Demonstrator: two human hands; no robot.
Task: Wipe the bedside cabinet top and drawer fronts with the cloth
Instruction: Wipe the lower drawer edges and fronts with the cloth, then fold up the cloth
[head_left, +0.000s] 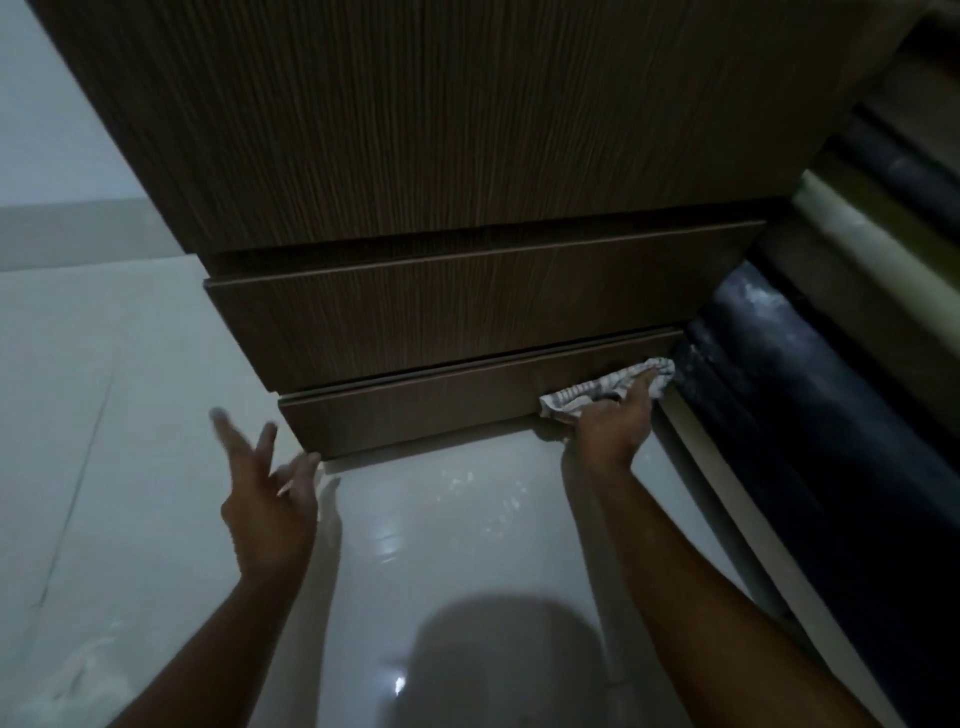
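The dark wood-grain bedside cabinet (441, 130) fills the upper view, seen from above. Its upper drawer front (467, 317) and lower drawer front (415, 415) face me. My right hand (613, 426) presses a crumpled white patterned cloth (587, 392) against the right end of the lower drawer front. My left hand (270, 499) hovers over the floor by the cabinet's lower left corner, fingers spread, holding nothing; one fingertip is close to the corner.
Glossy pale floor tiles (467, 545) lie below the cabinet and show my shadow. A bed with a dark mattress edge (810, 395) and a pale frame rail (727, 488) runs along the right. A light wall stands at the upper left.
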